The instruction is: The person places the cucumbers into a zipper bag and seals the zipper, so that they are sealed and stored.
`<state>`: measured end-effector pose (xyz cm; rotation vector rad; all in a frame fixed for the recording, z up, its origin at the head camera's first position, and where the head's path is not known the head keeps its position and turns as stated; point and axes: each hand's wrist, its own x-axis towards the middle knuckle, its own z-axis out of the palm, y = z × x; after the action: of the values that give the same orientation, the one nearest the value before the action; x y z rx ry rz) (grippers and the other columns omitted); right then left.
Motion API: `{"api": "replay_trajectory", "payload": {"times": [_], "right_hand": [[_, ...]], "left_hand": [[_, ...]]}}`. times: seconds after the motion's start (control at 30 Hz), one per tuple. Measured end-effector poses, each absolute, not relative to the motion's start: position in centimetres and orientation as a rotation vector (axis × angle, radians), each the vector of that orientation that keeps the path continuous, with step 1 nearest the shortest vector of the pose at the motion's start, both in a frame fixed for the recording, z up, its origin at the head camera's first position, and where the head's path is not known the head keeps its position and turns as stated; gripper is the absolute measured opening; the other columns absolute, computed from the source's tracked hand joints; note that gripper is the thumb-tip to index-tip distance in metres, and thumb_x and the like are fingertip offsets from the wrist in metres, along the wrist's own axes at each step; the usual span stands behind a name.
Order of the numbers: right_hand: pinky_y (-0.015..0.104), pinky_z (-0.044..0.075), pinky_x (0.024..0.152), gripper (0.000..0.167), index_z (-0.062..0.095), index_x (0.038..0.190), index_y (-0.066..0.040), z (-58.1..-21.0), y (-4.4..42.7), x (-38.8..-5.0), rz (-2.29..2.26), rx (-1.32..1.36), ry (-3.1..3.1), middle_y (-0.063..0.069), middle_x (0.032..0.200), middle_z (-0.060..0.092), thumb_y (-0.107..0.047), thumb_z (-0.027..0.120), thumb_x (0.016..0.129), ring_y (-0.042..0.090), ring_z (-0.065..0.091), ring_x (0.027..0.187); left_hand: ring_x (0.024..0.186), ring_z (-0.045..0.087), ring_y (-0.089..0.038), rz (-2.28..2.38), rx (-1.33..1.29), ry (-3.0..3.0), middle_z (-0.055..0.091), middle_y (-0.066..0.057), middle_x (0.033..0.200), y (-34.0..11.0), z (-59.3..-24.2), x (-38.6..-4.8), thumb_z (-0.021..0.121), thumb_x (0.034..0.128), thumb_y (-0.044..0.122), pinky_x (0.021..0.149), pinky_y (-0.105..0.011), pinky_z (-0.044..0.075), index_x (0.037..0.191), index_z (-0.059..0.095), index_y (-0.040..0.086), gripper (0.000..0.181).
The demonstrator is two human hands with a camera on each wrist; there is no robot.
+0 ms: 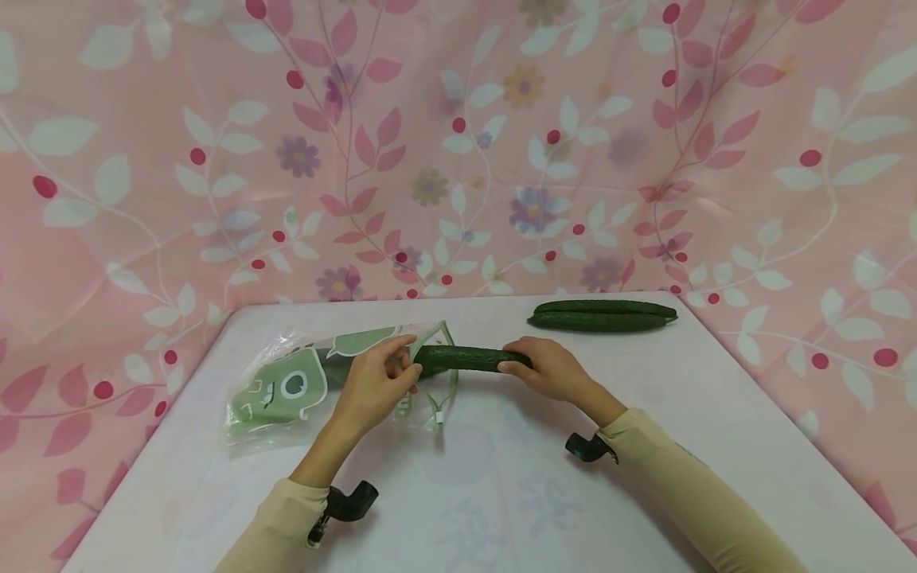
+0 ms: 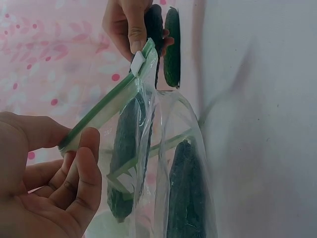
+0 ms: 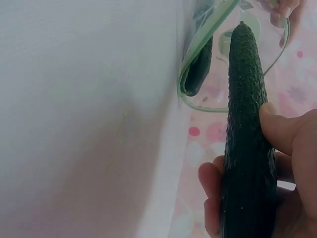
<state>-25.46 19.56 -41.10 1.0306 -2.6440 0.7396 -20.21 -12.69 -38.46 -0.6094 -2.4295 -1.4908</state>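
A dark green cucumber (image 1: 466, 358) is gripped near one end by my right hand (image 1: 548, 368); its other end reaches into the mouth of a clear zip bag (image 1: 286, 390) with green print. My left hand (image 1: 376, 382) pinches the bag's green zip edge (image 2: 94, 115) between thumb and fingers, and the mouth stands open. Inside the bag lies another cucumber (image 2: 185, 193), seen through the plastic in the left wrist view. A white slider (image 2: 137, 63) sits on the zip edge. In the right wrist view, my thumb and fingers wrap the held cucumber (image 3: 245, 124).
Two more cucumbers (image 1: 602, 316) lie side by side at the back right of the white table (image 1: 501, 493). Behind the table hangs a pink floral cloth (image 1: 458, 159). A black wrist camera (image 1: 351, 501) is strapped to each forearm.
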Motion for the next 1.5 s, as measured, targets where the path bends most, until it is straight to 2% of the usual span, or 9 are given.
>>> {"api": "replay_trajectory", "payload": {"times": [0.23,0.4,0.57,0.83,1.23,1.5], "right_hand": [[0.04,0.052,0.078,0.032,0.073,0.12,-0.007,-40.8,19.0,-25.4,0.887,1.023,-2.747,0.0,0.104,0.07,-0.033,0.068,0.102,0.015,0.062,0.088],[0.04,0.05,0.078,0.033,0.071,0.122,-0.008,-40.4,18.7,-25.4,0.995,0.971,-2.827,-0.001,0.105,0.068,-0.033,0.072,0.1,0.017,0.059,0.086],[0.04,0.05,0.081,0.032,0.071,0.122,-0.007,-40.4,18.5,-25.5,0.98,0.995,-2.818,-0.001,0.107,0.068,-0.025,0.075,0.095,0.016,0.058,0.089],[0.039,0.051,0.08,0.033,0.071,0.122,-0.009,-40.3,17.5,-25.6,1.017,1.035,-2.791,-0.002,0.106,0.069,-0.024,0.078,0.094,0.014,0.061,0.087],[0.036,0.05,0.075,0.029,0.073,0.116,-0.011,-39.8,15.2,-25.9,1.053,1.031,-2.746,-0.006,0.094,0.068,-0.023,0.08,0.091,0.014,0.059,0.078],[0.035,0.051,0.074,0.028,0.073,0.114,-0.011,-39.7,13.3,-26.0,1.07,1.019,-2.722,-0.005,0.095,0.068,-0.02,0.08,0.089,0.013,0.06,0.078]], "left_hand": [[0.066,0.071,-0.032,-1.504,-0.612,-2.429,0.061,-0.004,0.088,-12.7,-38.4,-20.2,0.073,0.0927,0.002,0.05,-0.027,0.045,0.137,0.064,-0.002,0.045],[0.064,0.071,-0.024,-1.487,-0.608,-2.427,0.061,-0.004,0.088,-12.7,-38.4,-20.2,0.074,0.0923,0.002,0.05,-0.027,0.045,0.136,0.065,-0.002,0.045],[0.063,0.07,-0.019,-1.481,-0.607,-2.426,0.062,-0.004,0.088,-12.7,-38.3,-20.2,0.074,0.0923,0.002,0.05,-0.027,0.046,0.136,0.065,-0.001,0.044],[0.067,0.071,-0.034,-1.499,-0.606,-2.426,0.061,-0.004,0.088,-12.7,-38.3,-20.1,0.074,0.0922,0.001,0.05,-0.027,0.046,0.136,0.064,-0.002,0.045],[0.067,0.07,-0.035,-1.507,-0.594,-2.432,0.061,-0.004,0.088,-12.5,-38.2,-20.1,0.074,0.0921,0.001,0.05,-0.027,0.045,0.136,0.064,-0.002,0.045],[0.066,0.07,-0.035,-1.509,-0.596,-2.431,0.061,-0.004,0.088,-12.5,-38.3,-20.0,0.074,0.0926,0.001,0.05,-0.027,0.045,0.136,0.064,-0.002,0.045]]}}
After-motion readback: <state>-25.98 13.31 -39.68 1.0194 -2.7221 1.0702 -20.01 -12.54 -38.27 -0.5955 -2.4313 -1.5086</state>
